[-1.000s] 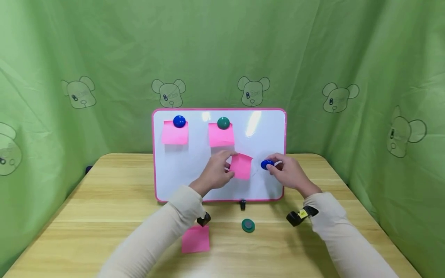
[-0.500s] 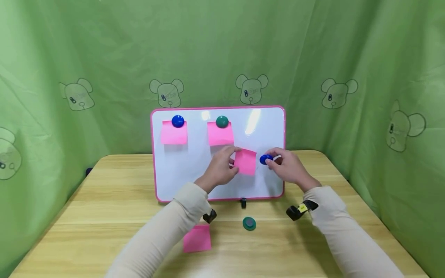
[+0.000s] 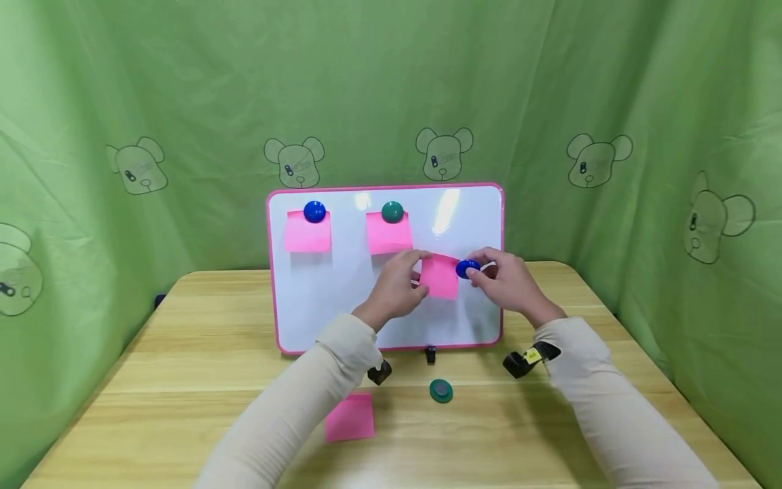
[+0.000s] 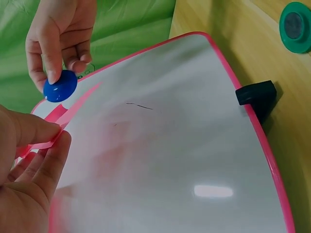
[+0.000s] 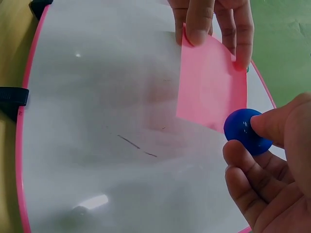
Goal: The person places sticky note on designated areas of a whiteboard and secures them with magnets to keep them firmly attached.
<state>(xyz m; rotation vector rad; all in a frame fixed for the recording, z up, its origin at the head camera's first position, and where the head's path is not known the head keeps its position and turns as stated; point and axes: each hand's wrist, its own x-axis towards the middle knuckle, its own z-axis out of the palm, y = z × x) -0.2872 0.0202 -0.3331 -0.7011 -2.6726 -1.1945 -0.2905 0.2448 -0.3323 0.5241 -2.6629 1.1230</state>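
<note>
My left hand pinches a pink sticky note by its left edge, in front of the right half of the whiteboard. Just right of the note, my right hand holds a round blue magnet between thumb and fingers. In the right wrist view the blue magnet overlaps the corner of the pink note. From the left wrist, the note shows nearly edge-on and stands off the board's surface, with the magnet beyond it.
Two pink notes hang at the board's top, one under a blue magnet, one under a green magnet. On the wooden table lie another pink note and an upturned green magnet. A black clip grips the board's lower edge.
My left hand has carried the pink note up and to the right across the board. My right hand has risen slightly with the blue magnet, and the gap between note and magnet has closed.
</note>
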